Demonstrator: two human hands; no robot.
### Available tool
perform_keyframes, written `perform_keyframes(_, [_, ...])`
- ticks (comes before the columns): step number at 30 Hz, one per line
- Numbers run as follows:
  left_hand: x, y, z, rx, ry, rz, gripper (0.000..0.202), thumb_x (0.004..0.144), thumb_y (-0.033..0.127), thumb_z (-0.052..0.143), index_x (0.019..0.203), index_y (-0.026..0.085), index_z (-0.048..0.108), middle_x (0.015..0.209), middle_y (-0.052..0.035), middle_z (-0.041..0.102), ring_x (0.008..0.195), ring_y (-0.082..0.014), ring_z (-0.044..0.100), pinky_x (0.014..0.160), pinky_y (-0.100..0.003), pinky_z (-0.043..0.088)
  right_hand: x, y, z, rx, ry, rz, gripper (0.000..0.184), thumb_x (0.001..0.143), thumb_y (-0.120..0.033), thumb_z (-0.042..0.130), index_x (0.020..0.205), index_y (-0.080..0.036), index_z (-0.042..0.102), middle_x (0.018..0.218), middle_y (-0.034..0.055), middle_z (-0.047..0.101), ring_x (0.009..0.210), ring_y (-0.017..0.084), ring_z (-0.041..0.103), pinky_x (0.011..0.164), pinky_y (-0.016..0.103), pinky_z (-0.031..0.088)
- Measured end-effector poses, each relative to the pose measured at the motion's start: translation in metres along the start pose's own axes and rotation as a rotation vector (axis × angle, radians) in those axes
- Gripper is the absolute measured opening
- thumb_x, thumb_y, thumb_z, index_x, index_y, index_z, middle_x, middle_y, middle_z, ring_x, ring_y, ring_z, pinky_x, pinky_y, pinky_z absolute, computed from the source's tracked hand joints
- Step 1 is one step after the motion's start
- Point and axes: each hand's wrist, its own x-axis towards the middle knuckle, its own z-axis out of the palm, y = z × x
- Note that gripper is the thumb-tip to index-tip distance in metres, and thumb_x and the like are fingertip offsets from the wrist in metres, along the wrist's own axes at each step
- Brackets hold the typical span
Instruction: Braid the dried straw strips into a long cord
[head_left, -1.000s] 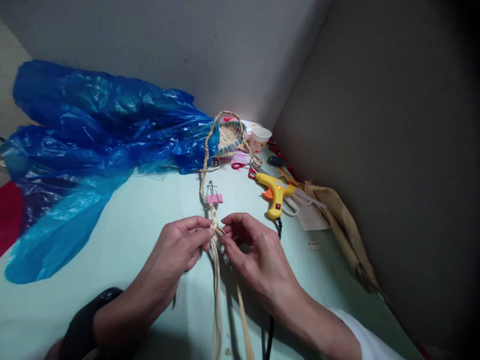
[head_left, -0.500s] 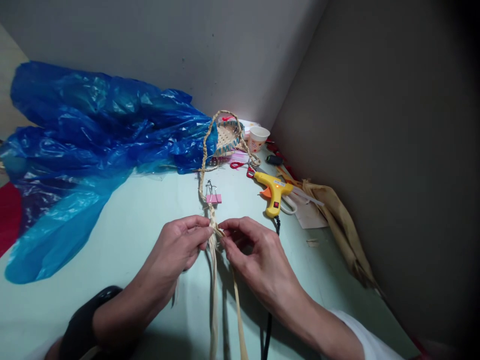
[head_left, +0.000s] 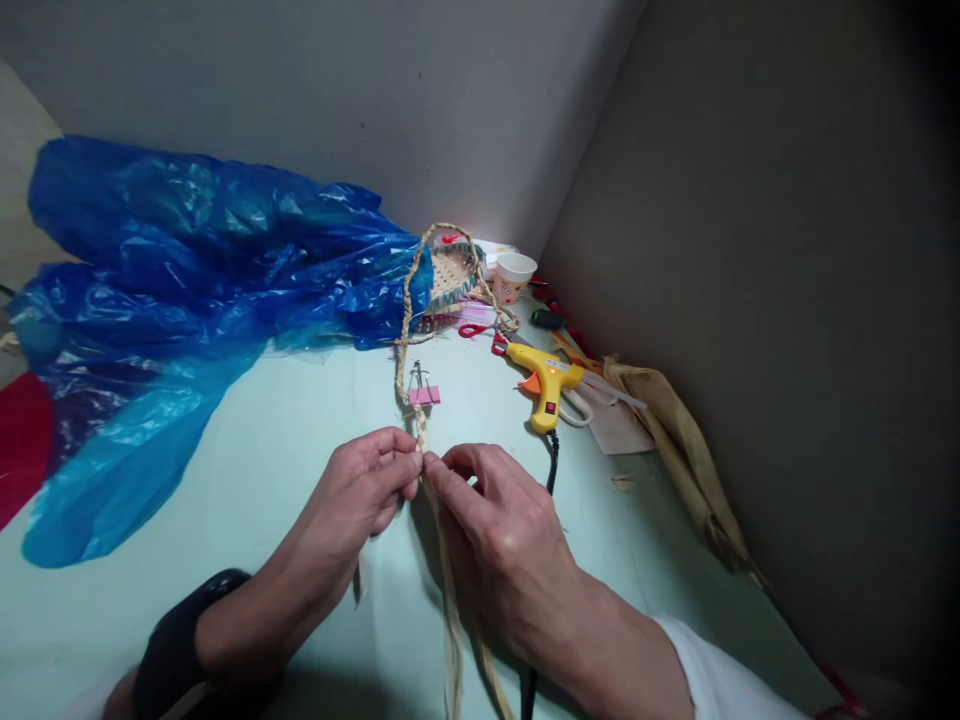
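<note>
A pale straw braid (head_left: 405, 330) runs from a small woven basket (head_left: 453, 272) down the light green table (head_left: 285, 440) to my hands. A pink binder clip (head_left: 424, 394) is clamped on it just above them. My left hand (head_left: 360, 495) pinches the braid's working end, fingers closed. My right hand (head_left: 495, 530) touches it from the right and pinches the same point. Loose straw strands (head_left: 454, 640) trail from under my hands toward me.
A big crumpled blue plastic sheet (head_left: 180, 290) covers the table's left. A yellow glue gun (head_left: 547, 385) with a black cord lies at right, beside red-handled scissors (head_left: 484, 335), a paper cup (head_left: 514, 276) and dry husks (head_left: 675, 450) along the grey wall.
My right hand has slid left and closed in on the braid's end, meeting my left thumb. The loose strands have swung together beneath it.
</note>
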Motion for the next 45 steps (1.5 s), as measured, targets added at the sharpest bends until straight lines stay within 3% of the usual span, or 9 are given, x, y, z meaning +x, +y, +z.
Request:
perform_keyframes(5, [0.0, 0.0, -0.001, -0.018, -0.069, 0.046, 0.022, 0.077, 0.031, 0.065, 0.067, 0.013, 0.055, 0.055, 0.0063, 0.048, 0.04, -0.0008, 0.022, 0.038, -0.018, 0.011, 0.005, 0.002, -0.006, 0.224, -0.076, 0.087, 0.028, 0.087, -0.01, 0.047, 0.103, -0.011, 0.069, 0.089, 0.011, 0.065, 0.074, 0.018, 0.059, 0.067, 0.029, 0.047])
perform_keyframes(9, [0.0, 0.0, -0.003, 0.001, -0.07, 0.066, 0.024, 0.079, 0.032, 0.064, 0.067, 0.013, 0.055, 0.057, 0.0045, 0.052, 0.041, -0.0009, 0.023, 0.039, -0.018, 0.013, 0.014, 0.008, -0.01, 0.552, -0.1, 0.314, 0.022, 0.089, -0.017, 0.053, 0.092, -0.02, 0.074, 0.084, 0.0036, 0.071, 0.074, 0.014, 0.063, 0.07, 0.025, 0.047])
perform_keyframes(15, [0.0, -0.001, 0.0, 0.058, -0.02, 0.085, 0.021, 0.079, 0.032, 0.063, 0.071, 0.015, 0.054, 0.058, 0.0042, 0.056, 0.041, -0.0023, 0.025, 0.041, -0.021, 0.013, 0.019, 0.016, -0.006, 0.784, -0.169, 0.567, 0.013, 0.084, -0.023, 0.06, 0.088, -0.015, 0.069, 0.08, 0.0043, 0.072, 0.073, 0.015, 0.064, 0.066, 0.025, 0.048])
perform_keyframes(22, [0.0, 0.0, 0.006, 0.146, 0.034, 0.107, 0.018, 0.078, 0.032, 0.061, 0.073, 0.016, 0.055, 0.057, 0.0036, 0.057, 0.043, -0.0046, 0.027, 0.043, -0.022, 0.016, 0.02, 0.012, -0.007, 0.529, -0.19, 0.522, 0.006, 0.084, -0.021, 0.056, 0.081, -0.017, 0.06, 0.068, -0.0007, 0.062, 0.061, 0.012, 0.053, 0.057, 0.023, 0.039])
perform_keyframes(30, [0.0, -0.004, 0.006, 0.131, 0.047, 0.125, 0.018, 0.076, 0.033, 0.063, 0.074, 0.016, 0.058, 0.044, 0.0099, 0.035, 0.043, -0.0061, 0.025, 0.044, -0.021, 0.017, 0.021, -0.007, -0.01, -0.118, -0.143, 0.176, 0.011, 0.085, -0.012, 0.05, 0.083, -0.016, 0.06, 0.078, 0.0073, 0.059, 0.069, 0.019, 0.051, 0.064, 0.031, 0.037])
perform_keyframes(33, [-0.001, -0.005, 0.007, 0.158, 0.075, 0.145, 0.017, 0.075, 0.033, 0.062, 0.077, 0.015, 0.062, 0.046, 0.0075, 0.043, 0.045, -0.0077, 0.033, 0.045, -0.021, 0.022, 0.017, -0.013, -0.007, -0.297, -0.121, 0.068, 0.016, 0.081, -0.007, 0.05, 0.09, -0.015, 0.061, 0.08, 0.0099, 0.059, 0.074, 0.023, 0.052, 0.071, 0.037, 0.038])
perform_keyframes(36, [-0.002, -0.005, 0.008, 0.18, 0.098, 0.17, 0.019, 0.074, 0.034, 0.063, 0.077, 0.015, 0.064, 0.051, 0.005, 0.051, 0.046, -0.0083, 0.037, 0.045, -0.021, 0.022, 0.016, -0.016, -0.006, -0.273, -0.149, 0.083, 0.012, 0.08, -0.011, 0.053, 0.089, -0.014, 0.06, 0.081, 0.0105, 0.059, 0.073, 0.024, 0.051, 0.069, 0.037, 0.037])
perform_keyframes(40, [-0.001, -0.005, 0.008, 0.2, 0.068, 0.162, 0.018, 0.078, 0.034, 0.06, 0.076, 0.017, 0.063, 0.046, 0.0058, 0.049, 0.043, -0.0077, 0.034, 0.043, -0.021, 0.018, 0.017, -0.014, -0.006, 0.044, -0.185, 0.288, 0.01, 0.087, -0.018, 0.05, 0.081, -0.016, 0.058, 0.076, 0.0067, 0.061, 0.064, 0.017, 0.051, 0.06, 0.03, 0.034])
perform_keyframes(45, [0.0, -0.007, 0.005, 0.189, 0.066, 0.157, 0.018, 0.08, 0.032, 0.061, 0.085, 0.016, 0.063, 0.046, 0.005, 0.053, 0.042, -0.0069, 0.032, 0.042, -0.022, 0.017, 0.018, -0.008, -0.004, 0.176, -0.077, 0.392, 0.015, 0.086, -0.017, 0.056, 0.073, -0.018, 0.062, 0.07, 0.0026, 0.062, 0.07, 0.017, 0.053, 0.07, 0.031, 0.036])
